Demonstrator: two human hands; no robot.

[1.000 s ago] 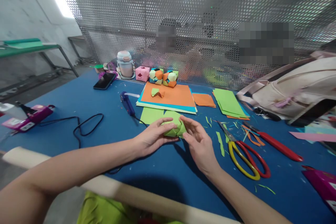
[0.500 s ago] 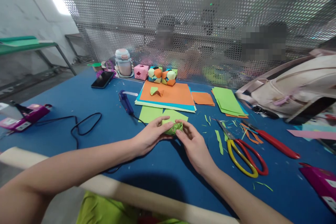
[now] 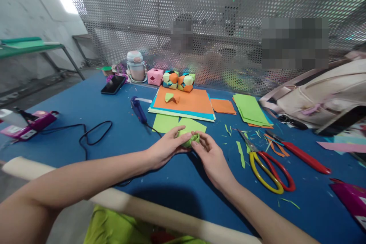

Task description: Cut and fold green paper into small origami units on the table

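Between my two hands is a small folded green paper piece (image 3: 193,140), held just above the blue table. My left hand (image 3: 168,146) grips it from the left, thumb on top, covering much of it. On the other side my right hand (image 3: 210,156) pinches its right edge between thumb and fingers. Just beyond lie flat green paper squares (image 3: 166,122). A blue glue gun (image 3: 138,109) rests to their left, its black cord trailing towards me. Scissors (image 3: 265,167) with one yellow and one red handle lie right of my right hand, among green paper scraps (image 3: 240,154).
Behind the squares, orange sheets (image 3: 185,101) top a paper stack, with folded paper cubes (image 3: 170,79) at the back. A bottle (image 3: 136,66) and phone (image 3: 113,84) stand back left. Green sheets (image 3: 251,110), a red-handled tool (image 3: 305,156) and a pale bag (image 3: 317,95) occupy the right.
My left thumb and fingers have shifted slightly over the green paper piece, covering more of it. The view has moved a little; both hands keep their hold.
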